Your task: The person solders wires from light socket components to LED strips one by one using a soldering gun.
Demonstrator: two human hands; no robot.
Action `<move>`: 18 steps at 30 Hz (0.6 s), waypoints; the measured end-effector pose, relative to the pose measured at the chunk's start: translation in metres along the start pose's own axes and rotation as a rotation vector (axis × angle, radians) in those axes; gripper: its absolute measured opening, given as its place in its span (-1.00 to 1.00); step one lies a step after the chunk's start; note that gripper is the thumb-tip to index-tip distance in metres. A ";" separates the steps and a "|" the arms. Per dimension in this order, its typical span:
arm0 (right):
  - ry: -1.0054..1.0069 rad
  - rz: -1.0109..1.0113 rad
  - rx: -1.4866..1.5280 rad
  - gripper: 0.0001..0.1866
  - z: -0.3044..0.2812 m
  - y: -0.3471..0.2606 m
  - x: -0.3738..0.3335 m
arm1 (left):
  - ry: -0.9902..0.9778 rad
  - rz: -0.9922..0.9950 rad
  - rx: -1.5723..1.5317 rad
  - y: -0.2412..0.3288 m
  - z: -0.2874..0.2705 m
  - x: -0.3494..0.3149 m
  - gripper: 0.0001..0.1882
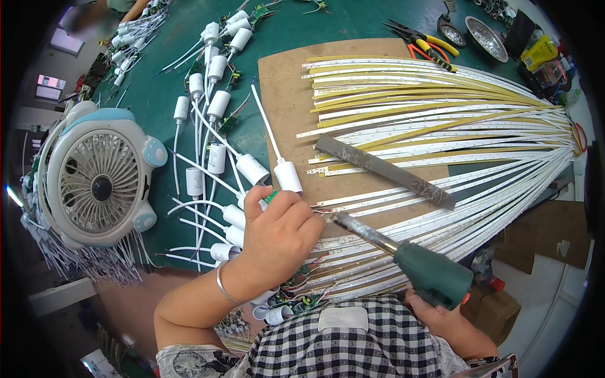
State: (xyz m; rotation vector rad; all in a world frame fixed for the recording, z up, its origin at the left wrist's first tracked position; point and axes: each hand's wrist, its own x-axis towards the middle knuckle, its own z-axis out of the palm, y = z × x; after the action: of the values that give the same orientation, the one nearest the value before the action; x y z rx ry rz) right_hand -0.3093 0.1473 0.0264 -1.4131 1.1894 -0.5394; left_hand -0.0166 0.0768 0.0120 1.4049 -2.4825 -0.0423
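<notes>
My left hand [280,230] is closed round a small green circuit board [271,196], of which only an edge shows between the fingers. Thin wires run from its fingertips to the end of a white LED strip [368,200]. In my right hand [435,315] is a soldering gun [433,272] with a dark green body, its metal tip beside those wires; whether they touch I cannot tell. A white cylindrical lamp cap [288,176] with a white cable lies just beyond my left hand. A grey metal bar [384,171] rests across the fanned strips.
A white and blue fan [97,183] stands at the left. Several white caps with cables [217,104] lie on the green table [340,22]. Pliers [435,50] and metal dishes [485,38] are at the far right. A brown board [283,82] lies under the strips. Another person [129,7] is at far left.
</notes>
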 end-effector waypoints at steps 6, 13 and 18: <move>-0.016 0.145 0.261 -0.48 0.001 -0.004 -0.004 | -0.011 0.000 0.016 0.000 -0.001 0.001 -0.86; -0.027 0.110 0.251 -0.48 -0.003 0.003 -0.007 | -0.005 0.001 0.031 0.002 0.000 0.000 -0.86; 0.041 0.084 0.309 -0.74 -0.004 0.010 -0.011 | 0.006 0.005 0.052 0.004 -0.001 0.000 -0.86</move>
State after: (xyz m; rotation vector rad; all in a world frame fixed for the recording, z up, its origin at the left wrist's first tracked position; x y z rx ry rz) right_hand -0.3204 0.1566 0.0217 -1.0895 1.1382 -0.6645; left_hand -0.0193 0.0788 0.0139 1.4173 -2.4994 0.0282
